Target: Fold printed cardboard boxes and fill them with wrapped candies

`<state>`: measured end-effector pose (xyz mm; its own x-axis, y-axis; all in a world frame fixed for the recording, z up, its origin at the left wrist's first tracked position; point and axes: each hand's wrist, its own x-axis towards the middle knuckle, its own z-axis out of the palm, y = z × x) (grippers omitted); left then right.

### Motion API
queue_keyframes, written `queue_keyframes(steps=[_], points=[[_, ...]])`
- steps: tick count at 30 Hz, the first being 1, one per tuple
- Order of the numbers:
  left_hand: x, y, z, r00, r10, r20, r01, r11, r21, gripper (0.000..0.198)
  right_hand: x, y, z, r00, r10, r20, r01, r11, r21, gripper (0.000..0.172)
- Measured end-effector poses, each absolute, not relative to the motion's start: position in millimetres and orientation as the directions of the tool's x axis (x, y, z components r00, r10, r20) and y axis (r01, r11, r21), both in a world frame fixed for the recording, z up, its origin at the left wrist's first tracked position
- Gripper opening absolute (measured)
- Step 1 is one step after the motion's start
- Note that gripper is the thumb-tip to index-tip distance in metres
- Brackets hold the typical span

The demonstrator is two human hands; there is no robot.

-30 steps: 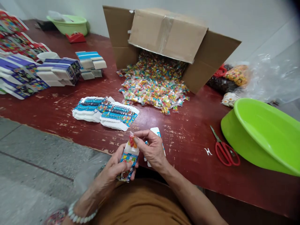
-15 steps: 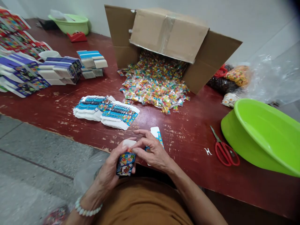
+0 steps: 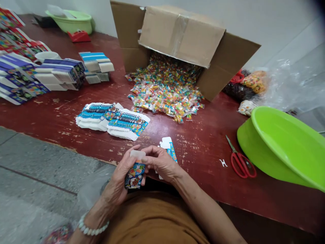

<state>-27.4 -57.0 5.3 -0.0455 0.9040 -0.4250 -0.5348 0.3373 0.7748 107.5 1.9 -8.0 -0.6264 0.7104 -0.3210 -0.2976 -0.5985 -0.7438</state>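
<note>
My left hand (image 3: 117, 178) is wrapped round a small blue printed candy box (image 3: 134, 177), held upright just over the table's front edge. A white end flap stands up at the box's top. At the upper right edge of the box, the thumb and fingers of my right hand (image 3: 164, 166) pinch it close to the flap. Partly hidden behind that hand, a flat blue-and-white carton (image 3: 172, 151) lies on the table. Farther left rest two fanned stacks of flat blue cartons (image 3: 127, 123).
A cardboard box (image 3: 181, 35) on its side spills small candy packets (image 3: 165, 96) onto the red table (image 3: 200, 145). Red-handled scissors (image 3: 241, 164) lie beside a green basin (image 3: 286, 149) at right. Purple carton stacks (image 3: 61, 73) stand at left; plastic bags (image 3: 286, 84) lie at back right.
My right hand's fingers have drawn together at the box's top and its knuckles have lowered, showing more of the flat carton behind. The view has shifted slightly.
</note>
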Motion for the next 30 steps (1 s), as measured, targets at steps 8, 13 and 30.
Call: queue_keyframes(steps=[8,13,30], points=[[-30,-53,3,0.018,0.886,-0.463,-0.6,0.38,0.704,0.056,106,-1,-12,-0.466,0.867,-0.179,-0.355,-0.368,-0.859,0.048],[-24,-53,5,-0.066,0.864,-0.5,-0.683,0.326,0.654,0.056,109,-7,-22,-0.339,0.931,0.133,-0.114,0.099,-0.988,0.022],[-21,-54,-8,-0.134,0.851,-0.507,-0.534,0.369,0.761,0.045,110,1,-12,-0.556,0.82,-0.136,-0.213,-0.298,-0.931,0.036]])
